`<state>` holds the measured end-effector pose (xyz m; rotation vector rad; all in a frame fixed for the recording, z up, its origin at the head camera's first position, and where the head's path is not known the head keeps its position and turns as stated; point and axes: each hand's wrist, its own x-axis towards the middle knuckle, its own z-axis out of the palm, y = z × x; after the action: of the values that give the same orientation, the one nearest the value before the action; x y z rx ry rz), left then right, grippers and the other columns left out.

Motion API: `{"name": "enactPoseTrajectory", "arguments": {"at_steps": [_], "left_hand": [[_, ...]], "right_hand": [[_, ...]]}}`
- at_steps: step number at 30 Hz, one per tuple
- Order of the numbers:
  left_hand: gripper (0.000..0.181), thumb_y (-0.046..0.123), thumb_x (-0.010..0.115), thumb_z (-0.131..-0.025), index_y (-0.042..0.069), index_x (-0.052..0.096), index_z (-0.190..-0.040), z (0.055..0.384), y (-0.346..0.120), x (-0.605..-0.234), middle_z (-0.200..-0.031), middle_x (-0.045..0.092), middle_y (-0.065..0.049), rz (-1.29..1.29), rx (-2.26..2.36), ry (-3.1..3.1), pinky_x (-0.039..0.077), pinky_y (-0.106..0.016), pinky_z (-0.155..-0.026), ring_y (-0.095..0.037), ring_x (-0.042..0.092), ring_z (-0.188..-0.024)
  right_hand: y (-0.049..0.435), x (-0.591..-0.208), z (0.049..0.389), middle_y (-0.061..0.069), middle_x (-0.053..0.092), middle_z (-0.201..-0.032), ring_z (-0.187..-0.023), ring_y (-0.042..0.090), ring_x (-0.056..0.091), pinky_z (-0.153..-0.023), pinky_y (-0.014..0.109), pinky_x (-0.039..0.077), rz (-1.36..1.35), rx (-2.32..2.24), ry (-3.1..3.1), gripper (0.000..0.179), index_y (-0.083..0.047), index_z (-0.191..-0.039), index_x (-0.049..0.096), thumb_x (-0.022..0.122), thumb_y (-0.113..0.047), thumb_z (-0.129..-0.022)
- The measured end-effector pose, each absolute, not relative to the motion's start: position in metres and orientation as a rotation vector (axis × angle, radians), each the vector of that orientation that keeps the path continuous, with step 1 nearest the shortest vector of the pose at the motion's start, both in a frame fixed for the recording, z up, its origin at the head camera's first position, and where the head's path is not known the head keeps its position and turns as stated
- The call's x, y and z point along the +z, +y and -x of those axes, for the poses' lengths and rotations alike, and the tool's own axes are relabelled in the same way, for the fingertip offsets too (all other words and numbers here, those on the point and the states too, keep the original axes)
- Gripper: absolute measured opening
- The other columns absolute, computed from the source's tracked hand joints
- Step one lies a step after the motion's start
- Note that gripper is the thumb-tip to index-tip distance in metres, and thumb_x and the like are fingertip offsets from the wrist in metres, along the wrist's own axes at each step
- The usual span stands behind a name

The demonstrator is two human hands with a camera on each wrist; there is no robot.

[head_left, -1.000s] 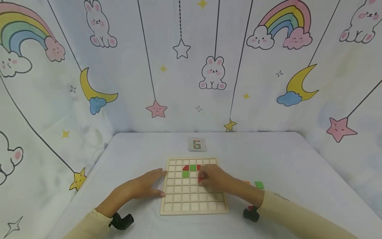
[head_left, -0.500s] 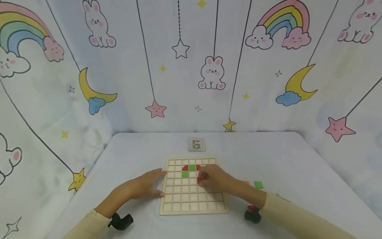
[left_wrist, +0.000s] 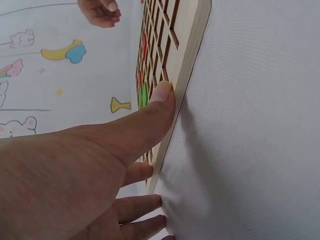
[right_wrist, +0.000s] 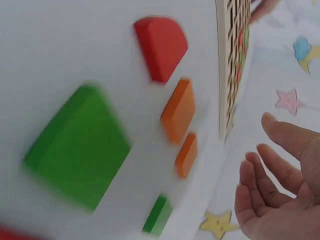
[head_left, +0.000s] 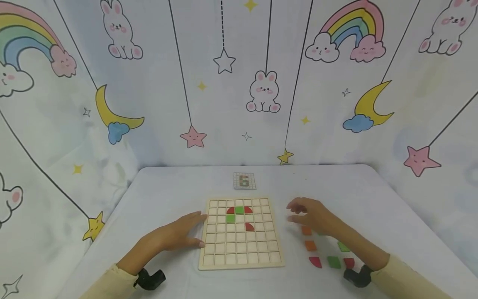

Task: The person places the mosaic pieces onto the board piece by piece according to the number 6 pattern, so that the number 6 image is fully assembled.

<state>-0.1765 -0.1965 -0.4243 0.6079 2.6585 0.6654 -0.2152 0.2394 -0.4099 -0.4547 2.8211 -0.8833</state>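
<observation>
A wooden grid board (head_left: pixel 220 259) lies flat on the table. Set in its cells are two green squares (head_left: pixel 230 218) and red quarter-round pieces (head_left: pixel 249 227). My left hand (head_left: pixel 175 232) rests against the board's left edge, its thumb (left_wrist: pixel 161 100) on the rim and its fingers stretched along the side. To the right of the board, my right hand (head_left: pixel 311 214) is raised off the table, fingers loosely bent and holding nothing. Below it are loose tiles: orange squares (right_wrist: pixel 179 112), a red quarter-round (right_wrist: pixel 162 47) and green squares (right_wrist: pixel 80 150).
Behind the board lies a small card (head_left: pixel 244 181) with a gridded figure like a 6. More loose pieces, such as a green square (head_left: pixel 333 262), sit near the right wrist. A printed cloth wall (head_left: pixel 224 104) stands behind the white table (head_left: pixel 179 182).
My right hand has let go of a red quarter-round piece, which now sits in a board cell, and has moved right, off the board. My left hand stays at the edge.
</observation>
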Motion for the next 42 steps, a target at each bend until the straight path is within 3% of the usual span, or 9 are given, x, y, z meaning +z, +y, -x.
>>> {"name": "enactPoseTrajectory", "arguments": {"at_steps": [7,20,25,31,42], "left_hand": [[0.088,0.043,0.079,-0.094,0.0,0.039,-0.16,0.177,-0.199,-0.427,-0.167,0.031,-0.031,-0.615,0.678,2.658,0.028,-0.063,-0.126,-0.048,0.03,-0.156],[0.088,0.044,0.079,-0.094,0.002,0.04,-0.16,0.177,-0.199,-0.428,-0.167,0.032,-0.029,-0.603,0.667,2.663,0.029,-0.063,-0.126,-0.047,0.03,-0.156],[0.088,0.046,0.077,-0.095,0.002,0.039,-0.161,0.177,-0.199,-0.429,-0.167,0.031,-0.029,-0.613,0.653,2.665,0.029,-0.062,-0.126,-0.046,0.029,-0.156],[0.088,0.046,0.077,-0.095,0.002,0.039,-0.161,0.177,-0.198,-0.426,-0.168,0.031,-0.028,-0.618,0.64,2.667,0.029,-0.062,-0.127,-0.045,0.029,-0.157],[0.088,0.045,0.079,-0.094,0.004,0.039,-0.161,0.178,-0.195,-0.424,-0.169,0.031,-0.026,-0.576,0.632,2.662,0.029,-0.061,-0.127,-0.044,0.029,-0.157]], "right_hand": [[0.291,-0.413,0.207,0.007,0.073,-0.122,-0.118,0.032,0.067,-0.101,0.053,0.059,0.393,-0.895,2.798,0.043,-0.009,-0.13,0.068,0.08,-0.031,-0.095],[0.322,-0.423,0.196,0.012,0.069,-0.13,-0.129,0.042,0.06,-0.109,0.064,0.049,0.34,-0.811,2.706,0.034,-0.009,-0.121,0.069,0.082,-0.022,-0.091],[0.323,-0.425,0.193,0.007,0.07,-0.124,-0.123,0.037,0.063,-0.108,0.062,0.051,0.359,-0.813,2.73,0.025,-0.01,-0.116,0.07,0.078,-0.015,-0.093],[0.324,-0.429,0.193,0.004,0.071,-0.121,-0.117,0.029,0.064,-0.105,0.058,0.055,0.346,-0.821,2.755,0.024,-0.01,-0.117,0.07,0.078,-0.017,-0.096],[0.31,-0.427,0.201,0.003,0.072,-0.116,-0.114,0.03,0.066,-0.1,0.056,0.058,0.445,-0.819,2.818,0.023,-0.01,-0.115,0.071,0.078,-0.02,-0.095]]}}
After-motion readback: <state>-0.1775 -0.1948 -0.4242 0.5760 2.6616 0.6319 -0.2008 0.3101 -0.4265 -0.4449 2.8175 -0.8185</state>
